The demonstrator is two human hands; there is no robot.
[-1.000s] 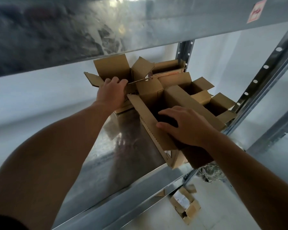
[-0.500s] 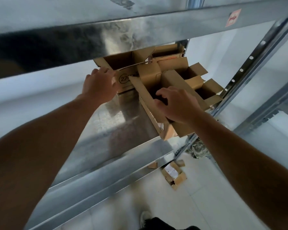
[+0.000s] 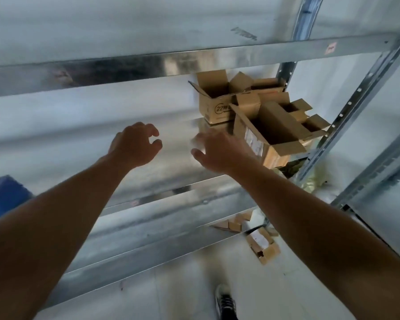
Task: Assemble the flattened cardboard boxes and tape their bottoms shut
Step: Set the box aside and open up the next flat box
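Head view: open brown cardboard boxes point(image 3: 270, 125) sat on the galvanised steel shelf point(image 3: 153, 176) at two o'clock. Left hand point(image 3: 134, 144) and right hand point(image 3: 219, 151) hovered near them, fingers loosely curled, empty. Shelving looked done; the next move likely called for another flattened box. A small brown carton point(image 3: 262, 248) lay at five o'clock; the upper shelf beam point(image 3: 148, 65) crowded any reach

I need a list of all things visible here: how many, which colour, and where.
shelf rack: one, silver metal, across the whole view.
open cardboard boxes: several, brown, right end of the shelf.
floor boxes: a few, brown, under the rack.
sticker: one, pink, upper beam.
blue object: one, left edge, unclear.
shoe: one, dark, bottom.
left hand: one, loosely curled, empty.
right hand: one, blurred, empty, beside the open cardboard boxes.
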